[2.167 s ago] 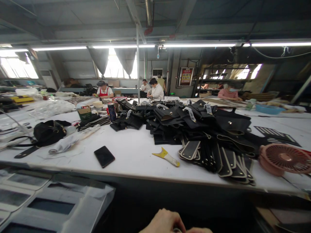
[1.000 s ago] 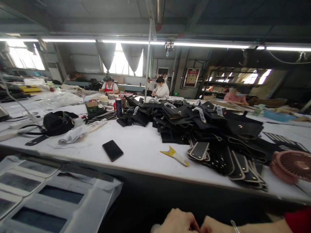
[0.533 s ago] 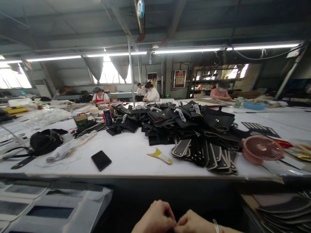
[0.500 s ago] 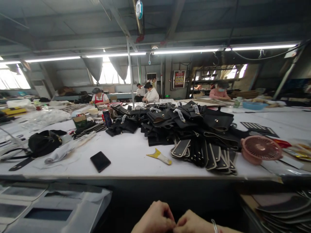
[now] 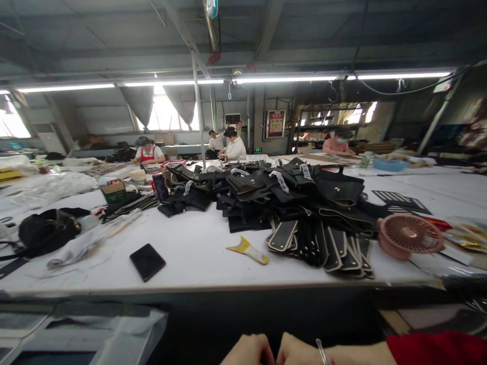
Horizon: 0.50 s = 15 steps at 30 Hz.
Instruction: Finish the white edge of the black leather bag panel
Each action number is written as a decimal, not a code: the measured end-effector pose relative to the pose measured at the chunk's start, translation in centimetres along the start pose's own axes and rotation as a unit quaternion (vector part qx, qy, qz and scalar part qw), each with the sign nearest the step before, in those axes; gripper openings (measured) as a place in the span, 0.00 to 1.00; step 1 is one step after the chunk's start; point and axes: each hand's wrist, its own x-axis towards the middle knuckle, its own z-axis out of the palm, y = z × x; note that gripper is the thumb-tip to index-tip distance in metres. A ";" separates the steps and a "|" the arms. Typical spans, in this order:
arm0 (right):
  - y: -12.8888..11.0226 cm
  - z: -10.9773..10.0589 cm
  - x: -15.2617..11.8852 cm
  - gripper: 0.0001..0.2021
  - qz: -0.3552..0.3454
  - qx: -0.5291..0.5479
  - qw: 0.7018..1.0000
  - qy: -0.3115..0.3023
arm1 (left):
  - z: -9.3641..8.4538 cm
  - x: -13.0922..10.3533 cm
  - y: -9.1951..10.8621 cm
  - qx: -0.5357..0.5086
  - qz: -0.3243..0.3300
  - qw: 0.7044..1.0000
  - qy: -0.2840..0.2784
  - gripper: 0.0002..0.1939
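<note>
Our two hands sit low at the bottom edge, pressed close together. The left hand (image 5: 249,352) is curled into a loose fist, and the right hand (image 5: 297,351) is curled too, its knuckles touching the left ones. Half a second ago we saw more of both hands; now they have slipped lower and only their tops show. We cannot tell if they hold something tiny between them — the fingers hide it. A thin bangle (image 5: 320,351) rings our right wrist, and a red sleeve (image 5: 433,347) now shows behind it, which we did not see half a second ago.

Nothing on the white table (image 5: 198,248) is touched. It lies well in front of our hands, past a dark gap. The yellow scraper (image 5: 247,250) is the nearest thing, straight ahead of our hands. The black phone (image 5: 147,261) lies ahead and to the left. The black strap pieces (image 5: 327,246) fan out ahead and to the right — and the pink fan (image 5: 409,235) rests farther right. Our view has swung a little to the right, so these things sit more to the left than before
</note>
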 end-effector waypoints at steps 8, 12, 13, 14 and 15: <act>-0.5 0.1 -0.1 0.14 -0.023 -0.039 0.999 -0.001 | 0.5 -0.4 -0.2 -0.010 -0.008 1.000 0.027 0.08; -1.0 -0.1 -0.7 0.14 -0.030 -0.065 0.997 0.015 | 1.2 0.0 -0.7 -0.016 -0.017 0.999 0.048 0.05; -1.2 -0.3 -0.8 0.13 -0.031 -0.071 0.997 0.014 | 1.4 0.1 -0.9 -0.019 -0.018 0.998 0.052 0.05; -1.4 -0.5 -1.0 0.12 -0.031 -0.074 0.997 0.010 | 1.5 0.2 -1.1 -0.021 -0.020 0.998 0.056 0.06; -1.6 -0.7 -1.2 0.12 -0.030 -0.077 0.997 0.002 | 1.6 0.3 -1.3 -0.022 -0.022 0.998 0.058 0.06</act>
